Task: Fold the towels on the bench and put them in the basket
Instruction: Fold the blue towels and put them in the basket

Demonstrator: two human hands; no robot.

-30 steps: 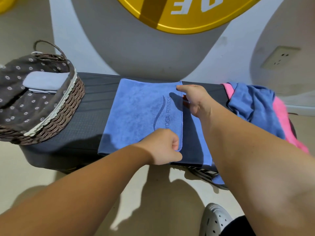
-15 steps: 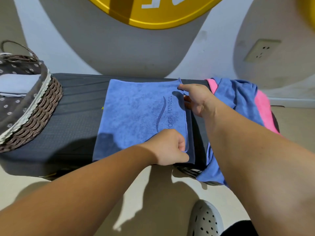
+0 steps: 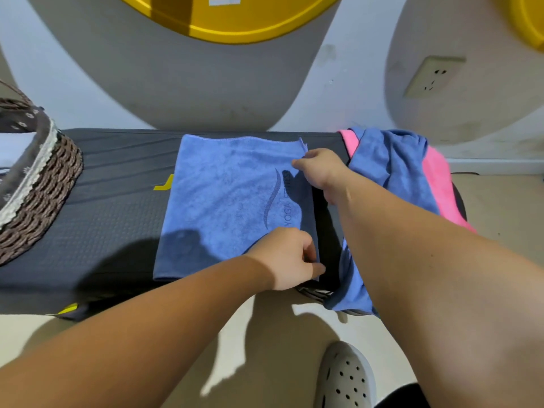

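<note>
A blue microfibre towel (image 3: 229, 201), printed with a wavy YOGA FITNESS logo, is lying flat in the middle of the frame on the dark grey padded tabletop (image 3: 117, 201). It is already doubled over, with its layered edges meeting along its right side. The left hand (image 3: 290, 257), at lower centre, is curling its fingers and pinching the near right corner between thumb and fingertips. The right hand (image 3: 321, 175), just above it in the frame, is pinching the far right corner in the same way. Gripping both corners of one edge at once is, I judge, meant to hold the layers aligned. The next fold could then be carried toward the left of the frame in one straight sweep, without the cloth skewing.

The brown woven basket (image 3: 44, 195), lined with grey floral fabric and trimmed in white lace, is sitting at the left edge of the frame on the same tabletop, well apart from the towel. A pale folded towel (image 3: 14, 148) is lying inside it, only partly in view. At the right of the frame a heap of blue and pink towels (image 3: 394, 172) is lying crumpled and unfolded, with one blue end hanging over the front edge. The task is looking partway done: this towel probably needs at least one more fold before going into the basket.
</note>
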